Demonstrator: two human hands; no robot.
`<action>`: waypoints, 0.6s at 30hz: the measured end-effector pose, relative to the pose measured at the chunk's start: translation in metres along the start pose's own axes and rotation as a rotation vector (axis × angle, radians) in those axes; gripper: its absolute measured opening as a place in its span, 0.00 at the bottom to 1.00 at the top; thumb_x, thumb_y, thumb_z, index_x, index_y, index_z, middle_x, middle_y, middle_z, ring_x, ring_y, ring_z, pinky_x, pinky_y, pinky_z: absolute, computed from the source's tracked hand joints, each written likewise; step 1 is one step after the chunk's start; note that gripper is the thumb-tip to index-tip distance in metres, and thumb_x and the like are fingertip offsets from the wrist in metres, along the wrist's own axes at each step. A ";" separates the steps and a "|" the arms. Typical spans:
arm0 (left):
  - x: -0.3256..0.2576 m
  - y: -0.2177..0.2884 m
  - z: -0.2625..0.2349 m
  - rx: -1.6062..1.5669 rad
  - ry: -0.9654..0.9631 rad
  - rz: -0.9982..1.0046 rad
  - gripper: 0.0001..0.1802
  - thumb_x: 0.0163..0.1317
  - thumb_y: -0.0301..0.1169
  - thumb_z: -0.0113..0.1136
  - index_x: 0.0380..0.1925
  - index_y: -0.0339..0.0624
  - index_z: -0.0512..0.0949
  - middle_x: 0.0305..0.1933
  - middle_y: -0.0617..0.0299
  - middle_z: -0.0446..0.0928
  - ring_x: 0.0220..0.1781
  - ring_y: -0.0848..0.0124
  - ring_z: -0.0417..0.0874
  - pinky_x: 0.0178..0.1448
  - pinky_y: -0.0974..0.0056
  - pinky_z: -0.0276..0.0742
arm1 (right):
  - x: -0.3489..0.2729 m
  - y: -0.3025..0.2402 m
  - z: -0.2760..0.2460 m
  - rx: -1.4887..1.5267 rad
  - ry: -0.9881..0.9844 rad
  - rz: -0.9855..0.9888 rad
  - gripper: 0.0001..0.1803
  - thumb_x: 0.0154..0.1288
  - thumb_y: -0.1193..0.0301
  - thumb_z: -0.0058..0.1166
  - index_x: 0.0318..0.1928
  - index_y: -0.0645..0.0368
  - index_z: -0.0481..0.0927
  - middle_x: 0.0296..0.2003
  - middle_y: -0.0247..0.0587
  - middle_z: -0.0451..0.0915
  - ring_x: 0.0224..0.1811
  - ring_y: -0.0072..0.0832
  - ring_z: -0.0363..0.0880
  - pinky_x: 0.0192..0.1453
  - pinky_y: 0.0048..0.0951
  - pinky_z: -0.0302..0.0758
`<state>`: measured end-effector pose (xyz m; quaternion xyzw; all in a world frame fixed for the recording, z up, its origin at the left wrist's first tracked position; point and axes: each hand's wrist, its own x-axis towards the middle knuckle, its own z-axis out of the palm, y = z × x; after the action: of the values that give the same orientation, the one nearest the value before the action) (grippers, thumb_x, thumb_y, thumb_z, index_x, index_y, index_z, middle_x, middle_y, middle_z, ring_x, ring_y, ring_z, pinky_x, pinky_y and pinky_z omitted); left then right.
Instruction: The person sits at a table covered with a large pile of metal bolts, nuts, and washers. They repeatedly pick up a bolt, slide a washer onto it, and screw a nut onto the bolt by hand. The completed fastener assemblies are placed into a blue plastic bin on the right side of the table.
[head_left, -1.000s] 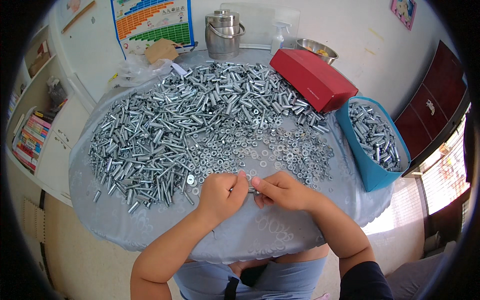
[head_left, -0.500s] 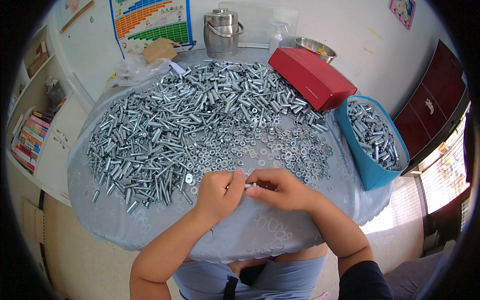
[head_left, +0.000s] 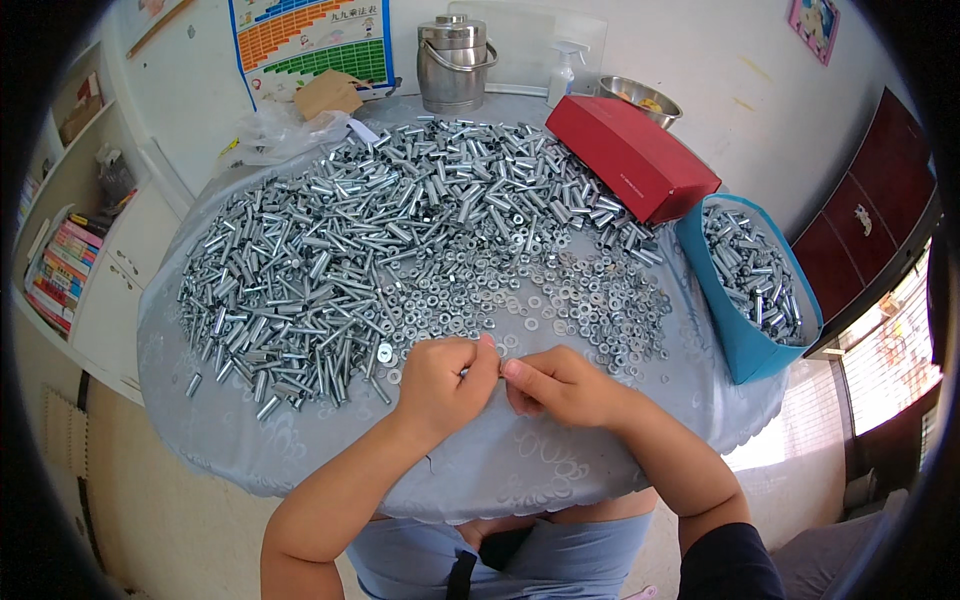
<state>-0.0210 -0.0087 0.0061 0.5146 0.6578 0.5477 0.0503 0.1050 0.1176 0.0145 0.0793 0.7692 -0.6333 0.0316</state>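
My left hand is closed around a silver metal bolt, with only a small bit of it showing between the fingers. Thumb and forefinger of my right hand pinch together at the bolt's right end, against my left fingertips. What sits on that end is hidden by the fingers. Just beyond both hands lie loose washers and nuts on a grey patterned tablecloth. A big heap of metal sleeves and bolts spreads to the left and behind them.
A blue fabric bin full of metal sleeves stands at the table's right edge. Behind it lies a red box. Along the back are a steel pot, a spray bottle, a metal bowl and a plastic bag.
My right fingers have closed in against my left hand, covering the bolt's end that showed between the hands before. The whole view has shifted slightly.
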 end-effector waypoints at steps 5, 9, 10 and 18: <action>0.000 -0.002 0.001 0.009 -0.028 0.000 0.20 0.60 0.30 0.51 0.09 0.35 0.71 0.10 0.53 0.69 0.10 0.60 0.70 0.16 0.61 0.60 | -0.002 -0.013 0.003 -0.216 0.190 -0.248 0.20 0.67 0.57 0.45 0.30 0.64 0.75 0.18 0.35 0.69 0.21 0.20 0.65 0.26 0.25 0.64; 0.000 -0.003 0.002 0.008 -0.015 0.016 0.20 0.59 0.30 0.51 0.09 0.35 0.71 0.10 0.53 0.68 0.10 0.60 0.69 0.15 0.61 0.59 | -0.001 -0.010 0.004 -0.178 0.136 -0.169 0.23 0.68 0.55 0.43 0.26 0.63 0.74 0.16 0.32 0.67 0.21 0.17 0.63 0.24 0.23 0.62; 0.000 -0.003 0.002 0.013 -0.015 0.026 0.20 0.59 0.30 0.51 0.09 0.35 0.71 0.10 0.53 0.68 0.10 0.60 0.69 0.15 0.61 0.59 | -0.001 -0.010 0.002 -0.113 0.091 -0.088 0.23 0.68 0.55 0.43 0.25 0.62 0.73 0.16 0.31 0.67 0.20 0.16 0.63 0.24 0.23 0.61; -0.001 -0.002 -0.002 -0.028 -0.007 -0.056 0.19 0.58 0.28 0.51 0.08 0.35 0.69 0.09 0.52 0.67 0.09 0.60 0.68 0.15 0.60 0.58 | 0.000 -0.007 0.008 -0.053 0.170 -0.264 0.21 0.68 0.58 0.45 0.23 0.60 0.69 0.16 0.26 0.62 0.20 0.14 0.57 0.23 0.21 0.57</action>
<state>-0.0232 -0.0099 0.0045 0.4973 0.6640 0.5533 0.0750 0.1036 0.1084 0.0202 0.0301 0.7893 -0.6023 -0.1151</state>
